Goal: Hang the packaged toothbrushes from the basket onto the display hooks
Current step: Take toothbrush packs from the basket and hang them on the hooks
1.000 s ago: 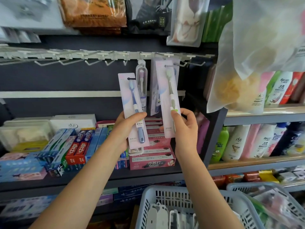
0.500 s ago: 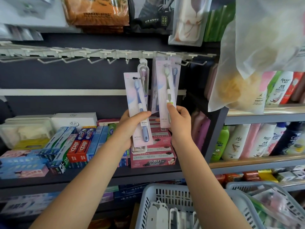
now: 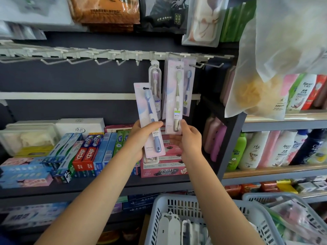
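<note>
1. Left hand (image 3: 141, 138): raised in front of the shelving, thumb across the front and fingers curled behind a blue pack (image 3: 150, 121), a carded toothbrush with a blue handle. The pack leans slightly left at its top; its hang hole sits below the hook rail (image 3: 123, 54) and is not on any hook.
2. Right hand (image 3: 190, 138): raised beside the left, thumb tip touching the lower edge of a green pack (image 3: 174, 98), a carded toothbrush with a green head. Whether the fingers behind actually pinch the card cannot be told.
3. Green pack: hangs upright with its top at a hook on the rail, in front of another pack (image 3: 188, 89) with a blue brush.
4. Clear pack (image 3: 155, 85): a blister-cased brush hanging from the hook just left of the green pack, partly behind the top of the blue pack.
5. Rail: the hooks to the left of the clear pack carry nothing; one to the right of the packs is bare too.
6. Basket (image 3: 178, 206): grey, slotted, at the bottom of the view below the forearms; white packs (image 3: 169, 227) stand inside.
7. Surroundings: toothpaste boxes (image 3: 85, 152) on the shelf under the rail; bottles (image 3: 276, 149) on the shelves to the right; a translucent bag (image 3: 276, 55) hanging top right.
</note>
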### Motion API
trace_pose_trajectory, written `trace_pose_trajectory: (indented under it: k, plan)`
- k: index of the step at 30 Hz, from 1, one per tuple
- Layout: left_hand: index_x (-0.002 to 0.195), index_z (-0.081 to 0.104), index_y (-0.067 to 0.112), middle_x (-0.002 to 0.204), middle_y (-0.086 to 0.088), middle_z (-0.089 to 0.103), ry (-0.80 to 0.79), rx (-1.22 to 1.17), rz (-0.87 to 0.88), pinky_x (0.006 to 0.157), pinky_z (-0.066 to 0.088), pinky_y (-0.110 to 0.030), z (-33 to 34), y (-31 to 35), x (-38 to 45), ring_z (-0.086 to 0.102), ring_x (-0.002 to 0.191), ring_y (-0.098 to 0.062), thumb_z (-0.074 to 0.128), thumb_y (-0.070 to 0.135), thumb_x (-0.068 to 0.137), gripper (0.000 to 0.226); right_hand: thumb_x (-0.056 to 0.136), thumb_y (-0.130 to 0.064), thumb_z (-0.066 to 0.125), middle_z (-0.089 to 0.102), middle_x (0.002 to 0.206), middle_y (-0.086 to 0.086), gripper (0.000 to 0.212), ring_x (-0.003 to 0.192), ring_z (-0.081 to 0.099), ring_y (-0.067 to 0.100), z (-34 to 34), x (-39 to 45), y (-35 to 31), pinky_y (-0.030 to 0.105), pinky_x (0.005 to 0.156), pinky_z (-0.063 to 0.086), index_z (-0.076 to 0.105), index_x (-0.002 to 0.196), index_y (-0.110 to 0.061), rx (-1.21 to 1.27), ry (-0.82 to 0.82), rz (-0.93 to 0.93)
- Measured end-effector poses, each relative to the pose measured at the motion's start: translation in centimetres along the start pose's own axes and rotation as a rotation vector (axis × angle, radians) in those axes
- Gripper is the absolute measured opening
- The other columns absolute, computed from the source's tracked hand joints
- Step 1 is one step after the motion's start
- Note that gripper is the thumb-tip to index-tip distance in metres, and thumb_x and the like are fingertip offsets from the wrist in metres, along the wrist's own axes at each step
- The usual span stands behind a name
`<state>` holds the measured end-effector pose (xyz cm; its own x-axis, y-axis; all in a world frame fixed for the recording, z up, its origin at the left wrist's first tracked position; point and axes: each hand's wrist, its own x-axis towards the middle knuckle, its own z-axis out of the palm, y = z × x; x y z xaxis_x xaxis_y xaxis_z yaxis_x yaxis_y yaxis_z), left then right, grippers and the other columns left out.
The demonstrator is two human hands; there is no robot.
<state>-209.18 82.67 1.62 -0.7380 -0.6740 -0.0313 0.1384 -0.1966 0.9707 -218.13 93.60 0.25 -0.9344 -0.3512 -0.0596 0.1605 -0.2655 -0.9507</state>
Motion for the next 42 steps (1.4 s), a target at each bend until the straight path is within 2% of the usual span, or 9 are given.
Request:
trace_pose_trajectory:
  k: [7, 13, 16, 21, 24, 28, 33, 39, 42]
  plan:
    - [0.124, 0.063, 0.022, 0.102, -0.004, 0.073, 0.02, 0.002, -0.011, 0.076, 0.059, -0.038, -0.3, -0.1, 0.2, 0.071, 0.089, -0.02, 0.079, 0.019, 0.085, 0.042, 0.094, -0.031, 0.071, 0.076, 0.083, 0.005, 0.025, 0.058, 0.067, 0.012, 0.0, 1.0, 1.0, 0.03, 0.062, 0.058, 0.066, 0.102, -0.007, -0.043, 0.002, 0.006]
    - [0.126, 0.061, 0.022, 0.111, -0.007, 0.074, 0.024, 0.017, -0.03, 0.09, 0.058, -0.048, -0.7, -0.2, 0.2, 0.072, 0.1, -0.026, 0.08, 0.022, 0.083, 0.047, 0.096, -0.032, 0.07, 0.068, 0.076, 0.004, 0.022, 0.057, 0.06, 0.015, 1.0, 3.2, 0.9, 0.037, 0.069, 0.059, 0.061, 0.089, -0.012, -0.051, 0.076, 0.031]
    - [0.124, 0.062, 0.021, 0.108, -0.006, 0.074, 0.025, 0.031, -0.02, 0.089, 0.059, -0.046, -0.5, -0.2, 0.1, 0.072, 0.098, -0.025, 0.081, 0.021, 0.083, 0.046, 0.094, -0.035, 0.071, 0.072, 0.086, 0.007, 0.027, 0.063, 0.065, 0.018, 1.8, 4.5, 0.8, 0.034, 0.063, 0.059, 0.061, 0.101, -0.011, -0.066, 0.079, 0.066]
    - [0.124, 0.06, 0.022, 0.109, -0.005, 0.074, 0.016, 0.048, -0.035, 0.091, 0.058, -0.048, -0.9, -0.1, 0.2, 0.072, 0.099, -0.025, 0.082, 0.021, 0.082, 0.047, 0.085, -0.035, 0.077, 0.071, 0.102, 0.013, 0.051, 0.08, 0.073, 0.027, 1.4, 4.9, 1.5, 0.042, 0.069, 0.063, 0.055, 0.122, -0.007, -0.06, 0.081, 0.14]
    - [0.127, 0.06, 0.022, 0.109, -0.005, 0.074, 0.023, 0.049, -0.025, 0.09, 0.059, -0.047, -1.0, -0.3, 0.3, 0.073, 0.098, -0.024, 0.083, 0.02, 0.081, 0.052, 0.096, -0.029, 0.066, 0.07, 0.085, 0.005, 0.024, 0.071, 0.068, 0.018, 0.2, 1.7, 1.4, 0.033, 0.066, 0.057, 0.063, 0.111, -0.011, -0.171, -0.076, 0.06]
    - [0.123, 0.061, 0.024, 0.107, -0.002, 0.074, 0.053, 0.068, 0.001, 0.083, 0.062, -0.043, -0.2, -0.5, 0.1, 0.073, 0.095, -0.021, 0.087, 0.024, 0.077, 0.053, 0.091, -0.038, 0.072, 0.071, 0.084, -0.001, 0.029, 0.074, 0.066, 0.012, -0.5, -2.7, 1.2, 0.027, 0.066, 0.055, 0.066, 0.104, -0.012, -0.427, -0.429, -0.101]
    - [0.108, 0.062, 0.03, 0.097, 0.005, 0.073, 0.008, 0.138, 0.046, 0.056, 0.057, -0.024, 0.9, -0.7, -1.1, 0.073, 0.077, -0.007, 0.079, 0.038, 0.084, 0.03, 0.092, -0.022, 0.073, 0.074, 0.1, 0.008, 0.023, 0.081, 0.071, 0.02, -1.5, -3.3, 1.3, 0.037, 0.072, 0.06, 0.061, 0.109, -0.012, -0.401, -0.373, -0.089]
    - [0.122, 0.055, 0.033, 0.113, 0.004, 0.067, 0.028, 0.2, 0.047, 0.085, 0.058, -0.041, 1.1, -1.3, -1.6, 0.068, 0.101, -0.016, 0.062, 0.06, 0.09, 0.042, 0.099, -0.026, 0.065, 0.076, 0.102, 0.01, 0.018, 0.089, 0.075, 0.03, -4.4, -4.1, 1.6, 0.047, 0.077, 0.061, 0.06, 0.115, -0.019, -0.175, -0.261, -0.202]
    - [0.124, 0.058, 0.032, 0.113, 0.001, 0.069, 0.051, 0.191, 0.051, 0.087, 0.058, -0.043, 1.4, -1.3, -1.9, 0.069, 0.1, -0.019, 0.064, 0.057, 0.091, 0.041, 0.1, -0.023, 0.063, 0.076, 0.088, 0.012, 0.02, 0.065, 0.072, 0.028, -5.2, -4.8, 1.1, 0.037, 0.059, 0.058, 0.058, 0.118, -0.016, -0.042, -0.197, -0.261]
